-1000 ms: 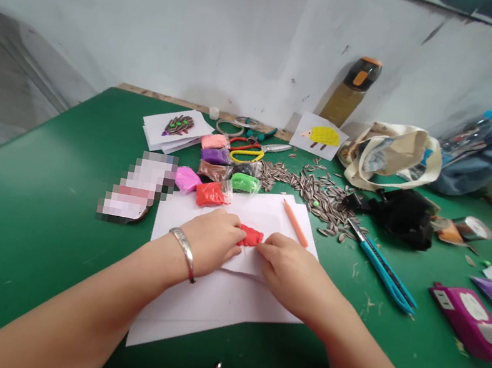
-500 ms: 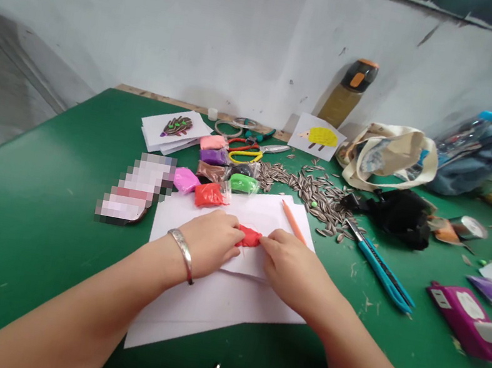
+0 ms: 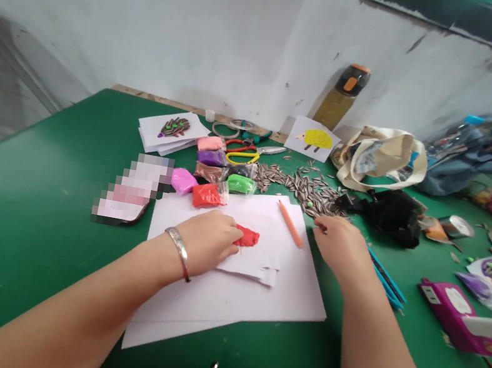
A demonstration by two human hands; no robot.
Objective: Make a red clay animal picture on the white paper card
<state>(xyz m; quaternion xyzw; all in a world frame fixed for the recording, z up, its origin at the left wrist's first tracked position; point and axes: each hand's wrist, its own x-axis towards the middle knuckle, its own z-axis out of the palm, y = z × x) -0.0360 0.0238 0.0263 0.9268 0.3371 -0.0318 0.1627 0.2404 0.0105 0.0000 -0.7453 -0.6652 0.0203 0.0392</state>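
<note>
My left hand (image 3: 208, 237), a silver bangle at its wrist, rests on white paper (image 3: 287, 299). Its closed fingers press the left end of a flattened piece of red modelling clay (image 3: 248, 237), hiding that end. Off the paper's right edge, my right hand (image 3: 342, 245) has its fingers bent together at the near side of the sunflower seeds (image 3: 315, 196). Whatever is between those fingertips is too small to make out. An orange pen-like stick (image 3: 290, 223) lies on the paper between the hands. A blue utility knife (image 3: 388, 282) is partly covered by my right hand.
Bags of coloured clay (image 3: 209, 195) sit behind the paper, with scissors (image 3: 244, 157) beyond. A phone (image 3: 133, 189) lies left. A bottle (image 3: 342, 96), a hedgehog picture (image 3: 313, 139), a cloth bag (image 3: 383, 160), a black bag (image 3: 395, 216) and a purple device (image 3: 455, 316) stand or lie around.
My right hand has let go of the red clay and moved right to the seeds, now covering part of the knife. My left hand stays at the clay. The view has shifted slightly.
</note>
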